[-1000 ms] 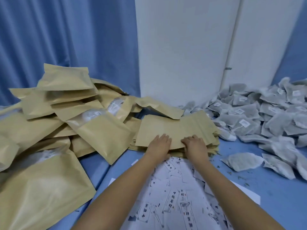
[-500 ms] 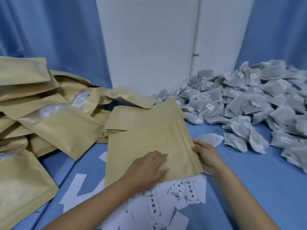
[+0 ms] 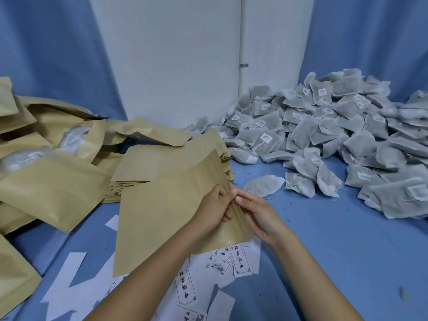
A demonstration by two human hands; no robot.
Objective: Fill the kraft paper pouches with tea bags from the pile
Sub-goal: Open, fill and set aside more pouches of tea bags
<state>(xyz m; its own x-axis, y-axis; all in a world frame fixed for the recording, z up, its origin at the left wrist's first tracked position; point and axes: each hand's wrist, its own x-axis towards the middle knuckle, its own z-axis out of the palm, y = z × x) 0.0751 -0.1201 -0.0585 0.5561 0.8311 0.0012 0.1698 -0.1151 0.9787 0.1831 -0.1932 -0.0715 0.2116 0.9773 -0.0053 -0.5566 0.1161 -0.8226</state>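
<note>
An empty kraft paper pouch (image 3: 159, 218) is held above the blue surface in front of me. My left hand (image 3: 214, 208) pinches its right edge, fingers curled over the paper. My right hand (image 3: 254, 212) pinches the same edge from the right, thumb and fingers on the pouch mouth. Behind it lies a flat stack of empty pouches (image 3: 162, 161). A big pile of grey tea bags (image 3: 342, 140) with small white tags covers the right side. One tea bag (image 3: 262, 185) lies apart near my right hand.
Filled kraft pouches (image 3: 46, 172) are heaped on the left. White printed labels and paper strips (image 3: 192, 288) are scattered on the blue cloth (image 3: 335, 262) below my arms. A white panel and blue curtains stand behind.
I have lifted one pouch off the stack and pulled it toward me. Both hands moved from its lower part to its right edge. The camera has turned right.
</note>
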